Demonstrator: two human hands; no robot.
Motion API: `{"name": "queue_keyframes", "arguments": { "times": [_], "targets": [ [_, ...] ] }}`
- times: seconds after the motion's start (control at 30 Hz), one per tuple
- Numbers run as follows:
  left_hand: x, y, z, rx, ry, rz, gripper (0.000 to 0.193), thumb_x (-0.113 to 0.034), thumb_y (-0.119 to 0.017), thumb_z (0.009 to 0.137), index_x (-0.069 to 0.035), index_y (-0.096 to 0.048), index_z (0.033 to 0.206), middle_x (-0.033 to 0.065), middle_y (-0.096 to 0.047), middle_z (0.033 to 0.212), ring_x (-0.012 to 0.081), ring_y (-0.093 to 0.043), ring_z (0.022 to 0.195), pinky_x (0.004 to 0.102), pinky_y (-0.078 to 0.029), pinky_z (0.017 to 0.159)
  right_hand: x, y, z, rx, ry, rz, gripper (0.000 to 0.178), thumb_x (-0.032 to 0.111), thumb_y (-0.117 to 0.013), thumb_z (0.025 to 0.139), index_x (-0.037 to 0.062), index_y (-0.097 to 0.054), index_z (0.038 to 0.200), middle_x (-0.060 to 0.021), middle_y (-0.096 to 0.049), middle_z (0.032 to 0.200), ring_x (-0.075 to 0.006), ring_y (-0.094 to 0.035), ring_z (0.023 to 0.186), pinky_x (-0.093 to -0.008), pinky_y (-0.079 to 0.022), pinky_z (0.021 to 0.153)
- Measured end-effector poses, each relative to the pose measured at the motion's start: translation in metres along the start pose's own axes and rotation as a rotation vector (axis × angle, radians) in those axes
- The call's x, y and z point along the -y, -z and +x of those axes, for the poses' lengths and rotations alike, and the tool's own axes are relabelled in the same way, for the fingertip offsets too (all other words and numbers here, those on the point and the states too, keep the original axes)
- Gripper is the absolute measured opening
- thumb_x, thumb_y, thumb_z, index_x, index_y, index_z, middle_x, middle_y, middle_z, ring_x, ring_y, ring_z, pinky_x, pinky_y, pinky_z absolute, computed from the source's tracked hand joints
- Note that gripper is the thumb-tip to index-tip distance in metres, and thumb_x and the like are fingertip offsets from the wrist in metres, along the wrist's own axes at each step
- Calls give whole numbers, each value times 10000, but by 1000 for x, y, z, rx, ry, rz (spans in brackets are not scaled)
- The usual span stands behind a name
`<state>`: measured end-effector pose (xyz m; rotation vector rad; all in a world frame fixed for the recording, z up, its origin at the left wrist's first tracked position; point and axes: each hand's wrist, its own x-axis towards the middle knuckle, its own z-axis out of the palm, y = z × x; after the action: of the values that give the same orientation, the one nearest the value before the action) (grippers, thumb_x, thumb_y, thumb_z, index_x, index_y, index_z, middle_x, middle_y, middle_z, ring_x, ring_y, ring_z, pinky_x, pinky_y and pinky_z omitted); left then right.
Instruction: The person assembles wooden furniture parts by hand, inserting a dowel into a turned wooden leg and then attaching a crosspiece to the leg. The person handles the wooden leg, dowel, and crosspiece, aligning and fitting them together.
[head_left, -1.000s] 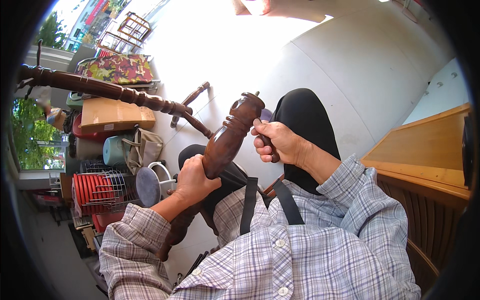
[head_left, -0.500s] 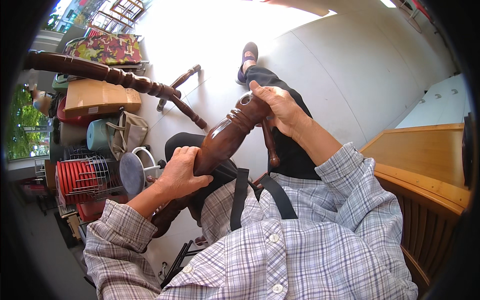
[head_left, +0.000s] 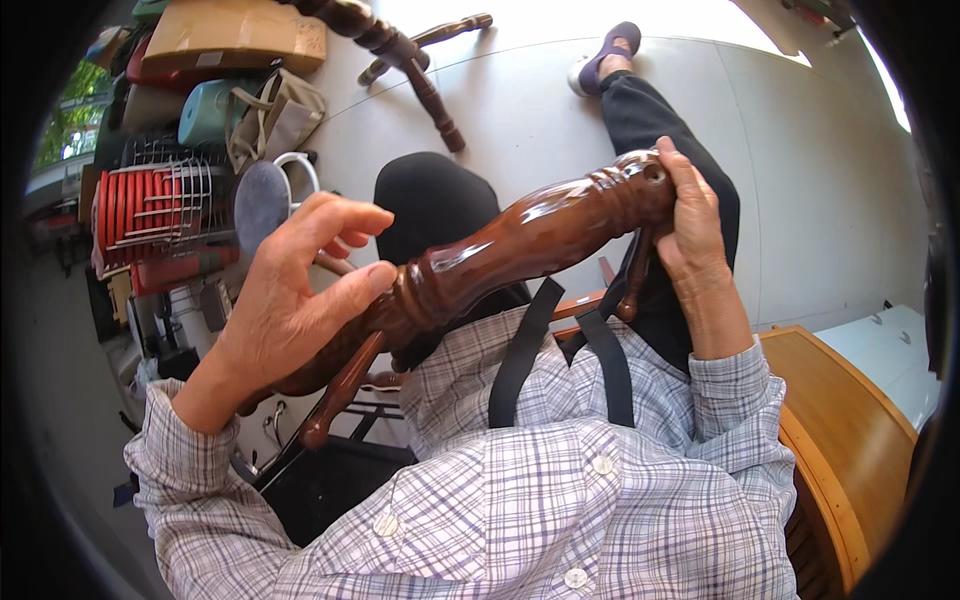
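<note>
- Across the lap [head_left: 436,205], from its left edge to its right, a glossy brown post [head_left: 545,225] is held at a slant, its right end tilted away from the body; whether it is also borne by the left knee cannot be told.
- Near the lap's right edge, that end is gripped by the right hand [head_left: 693,215], the thumb laid beside a round hole [head_left: 654,173], the fingers partly hidden.
- Over the lap's left edge, the left hand [head_left: 300,280] is spread, thumb and fingers parted, and the post's near end is partly covered by it; whether the thumb is pressed on the wood cannot be told.
- Below the hands, two knob-ended pieces are seen: a left rung [head_left: 345,392] and a right rung [head_left: 630,285].
- Toward the left edge of the floor [head_left: 560,120], a stool [head_left: 262,208], bag [head_left: 285,120], tub [head_left: 203,112], box [head_left: 235,38] and red stack [head_left: 150,215] are crowded together.
- By the floor's right edge, a cabinet [head_left: 845,400] is partly seen.
</note>
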<state>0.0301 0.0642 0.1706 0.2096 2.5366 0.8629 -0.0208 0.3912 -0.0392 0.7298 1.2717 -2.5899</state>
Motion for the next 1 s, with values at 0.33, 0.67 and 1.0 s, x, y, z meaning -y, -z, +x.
{"name": "queue_keyframes", "arguments": {
  "times": [0.33,0.67,1.0],
  "targets": [
    [33,-59,44,356,36,-227,904,-549,-815,857,64,-501,1444,293,-618,1328,352,-619,1276,442,-499,1092,-16,-8,-2,115,-12,105,320,189,-722,984,-3,-604,1211,-77,-691,1080,-140,-690,966,-301,-602,870],
    [13,-76,54,405,20,-141,1067,-320,-913,778,12,-266,1560,263,-563,1403,367,-598,1296,438,-472,1122,-2,-27,-6,340,-1,208,442,229,-726,969,4,-530,1294,-94,-630,1116,-150,-660,1038,-301,-577,937],
    [11,-91,43,47,-72,381,985,-207,-834,791,40,-282,1568,279,-647,1086,440,-697,961,460,-582,838,-32,-25,9,174,28,193,570,391,-756,974,35,-539,1362,-71,-641,1209,-186,-620,1138,-355,-487,1057]
  ]
}}
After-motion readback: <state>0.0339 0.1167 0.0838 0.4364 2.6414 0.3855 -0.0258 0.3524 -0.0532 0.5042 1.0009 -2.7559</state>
